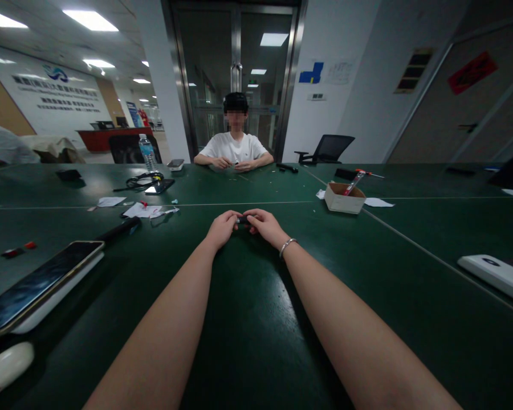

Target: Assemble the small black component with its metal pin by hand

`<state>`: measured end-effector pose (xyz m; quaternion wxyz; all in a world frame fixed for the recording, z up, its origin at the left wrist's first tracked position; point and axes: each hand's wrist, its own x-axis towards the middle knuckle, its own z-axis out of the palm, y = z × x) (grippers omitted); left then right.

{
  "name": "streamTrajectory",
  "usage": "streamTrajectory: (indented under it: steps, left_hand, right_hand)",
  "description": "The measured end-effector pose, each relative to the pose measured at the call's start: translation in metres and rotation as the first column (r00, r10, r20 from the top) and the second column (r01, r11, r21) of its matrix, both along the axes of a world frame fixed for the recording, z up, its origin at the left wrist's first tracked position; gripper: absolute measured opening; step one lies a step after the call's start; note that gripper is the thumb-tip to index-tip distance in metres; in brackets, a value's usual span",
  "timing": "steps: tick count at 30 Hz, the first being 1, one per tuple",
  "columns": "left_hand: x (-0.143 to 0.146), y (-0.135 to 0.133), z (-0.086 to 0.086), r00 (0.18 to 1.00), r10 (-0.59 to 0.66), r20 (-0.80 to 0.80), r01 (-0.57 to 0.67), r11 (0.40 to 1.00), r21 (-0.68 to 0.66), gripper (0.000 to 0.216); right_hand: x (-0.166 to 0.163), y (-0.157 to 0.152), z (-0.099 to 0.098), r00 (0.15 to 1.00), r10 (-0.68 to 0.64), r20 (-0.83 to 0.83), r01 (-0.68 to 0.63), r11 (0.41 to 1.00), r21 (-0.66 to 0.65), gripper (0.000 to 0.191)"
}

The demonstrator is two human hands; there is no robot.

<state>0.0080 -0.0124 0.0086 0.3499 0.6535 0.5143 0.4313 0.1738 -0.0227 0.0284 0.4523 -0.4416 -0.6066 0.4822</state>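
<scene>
Both arms reach forward over the green table point(248, 319). Between the hands is a small black object point(243, 220) with a shiny, metal-looking end at its left side; its exact kind is too small to make out. My left hand point(223, 229) is closed on the metal-looking end with fingertips pinched. Closed round the black part is my right hand point(267, 225), its thumb on top and fingers curled beneath. A silver bracelet point(288, 247) circles the right wrist. The fingers hide much of the object.
A phone point(43, 279) lies on a white block at left, near a white rounded object point(6, 370). Scraps of paper point(143, 209), a cable point(143, 181) and a water bottle point(146, 152) are beyond. A small box point(345, 199) stands right. Another person point(236, 145) sits opposite.
</scene>
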Motion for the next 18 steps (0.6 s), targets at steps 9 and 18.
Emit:
streamTrajectory:
  steps: [9,18]
  left_hand:
    - [-0.0001,0.0007,0.0004,1.000,0.008,0.013,-0.008,1.000,-0.006,0.031]
    - [-0.0005,0.0021,-0.0001,0.999,0.020,0.035,-0.020,1.000,0.002,0.032]
  right_hand:
    - [0.0014,0.0038,-0.0046,1.000,0.010,-0.018,-0.010,1.000,0.015,0.013]
    - [0.0005,0.0059,-0.0061,1.000,0.002,-0.021,-0.002,1.000,0.018,0.014]
